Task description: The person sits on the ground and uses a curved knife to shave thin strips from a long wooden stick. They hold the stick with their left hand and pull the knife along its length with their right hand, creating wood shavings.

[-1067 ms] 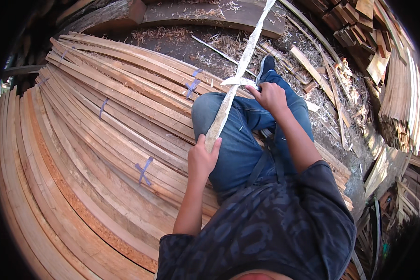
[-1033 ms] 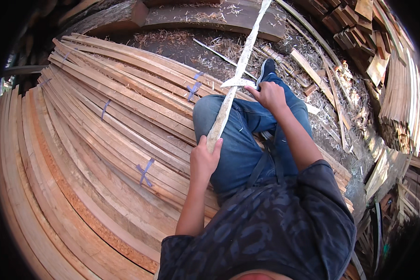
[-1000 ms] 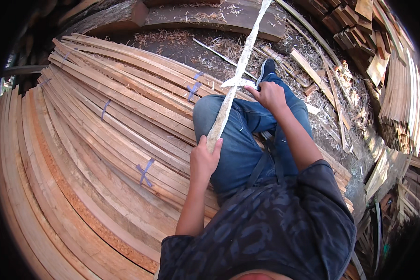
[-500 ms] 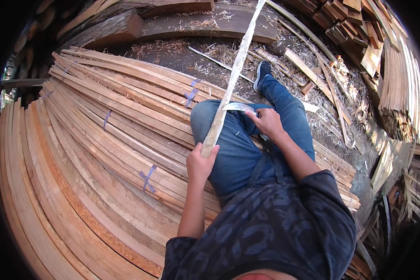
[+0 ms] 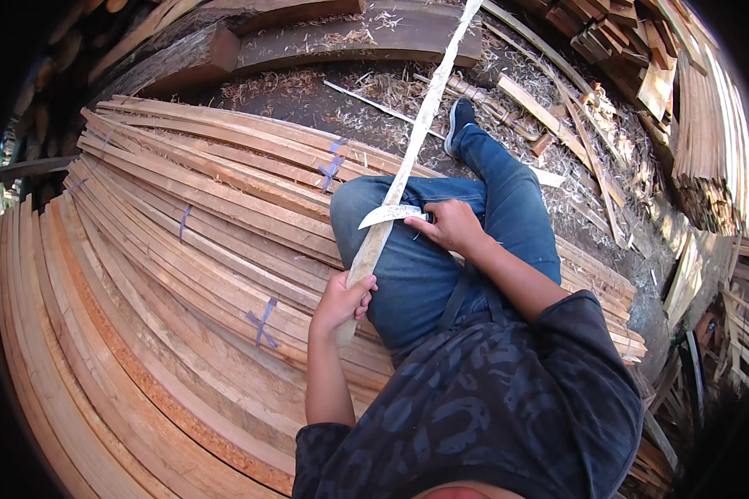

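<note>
A long pale wooden pole (image 5: 416, 139) with a rough, whittled surface runs from the top of the view down across my bent left thigh. My left hand (image 5: 343, 302) is closed round it close to its lower end, which pokes out below the fist. In my right hand (image 5: 455, 225) is a knife (image 5: 389, 216) with a broad, curved blade. The blade lies across the pole above my thigh, its tip pointing left. My right fingers wrap the handle and mostly hide it.
Beneath me and to the left spread long sawn wood strips (image 5: 166, 241), some tied with purple ribbon (image 5: 262, 323). Thick beams (image 5: 358, 33) lie at the far side. Shavings and loose sticks (image 5: 558, 125) litter the ground, with stacked boards (image 5: 711, 141) at the right.
The knife has come down along the pole toward my left hand, its blade now crossing the pole. My left hand and the pole have shifted a little down and left.
</note>
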`<state>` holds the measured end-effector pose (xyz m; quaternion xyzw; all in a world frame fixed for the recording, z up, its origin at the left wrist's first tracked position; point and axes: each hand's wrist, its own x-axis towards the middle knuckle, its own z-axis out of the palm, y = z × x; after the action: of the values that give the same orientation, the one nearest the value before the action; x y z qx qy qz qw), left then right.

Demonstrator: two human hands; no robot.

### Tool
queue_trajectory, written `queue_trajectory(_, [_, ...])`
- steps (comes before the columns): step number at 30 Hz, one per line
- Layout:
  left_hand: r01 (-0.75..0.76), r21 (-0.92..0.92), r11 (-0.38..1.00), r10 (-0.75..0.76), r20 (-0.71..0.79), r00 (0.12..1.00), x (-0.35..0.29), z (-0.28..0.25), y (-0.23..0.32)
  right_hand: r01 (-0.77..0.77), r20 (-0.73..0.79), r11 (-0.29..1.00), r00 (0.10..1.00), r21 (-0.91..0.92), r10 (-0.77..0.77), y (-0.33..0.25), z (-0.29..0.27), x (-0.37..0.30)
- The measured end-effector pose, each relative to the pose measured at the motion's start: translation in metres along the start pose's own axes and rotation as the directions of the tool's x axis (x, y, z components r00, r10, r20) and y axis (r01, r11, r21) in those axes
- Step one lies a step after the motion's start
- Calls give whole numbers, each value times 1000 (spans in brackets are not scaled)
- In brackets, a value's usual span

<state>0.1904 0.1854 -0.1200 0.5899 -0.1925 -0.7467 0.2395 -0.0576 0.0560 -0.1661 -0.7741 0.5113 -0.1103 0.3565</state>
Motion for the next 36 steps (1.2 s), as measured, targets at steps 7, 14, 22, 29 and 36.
queue_trajectory(7, [-170, 526, 834, 403, -368, 838, -6, 46, -19, -35, 37, 999, 999, -17, 35, -17, -12, 0])
queue_trajectory(14, [-101, 694, 713, 503, -406, 763, -6, 60, -21, -23, 94, 981, 995, -190, 42, -31, -18, -4])
queue_trajectory(22, [-61, 759, 649, 551, -412, 726, -11, 75, -9, -16, 60, 951, 998, -309, 36, -19, -16, 14])
queue_trajectory(29, [-42, 777, 628, 571, -424, 703, -11, 77, -13, -43, -91, 918, 996, -395, 8, 14, -18, 53])
queue_trajectory(36, [-127, 728, 674, 579, -414, 702, -9, 76, -13, -283, -182, 913, 954, -294, 237, 33, -20, 73])
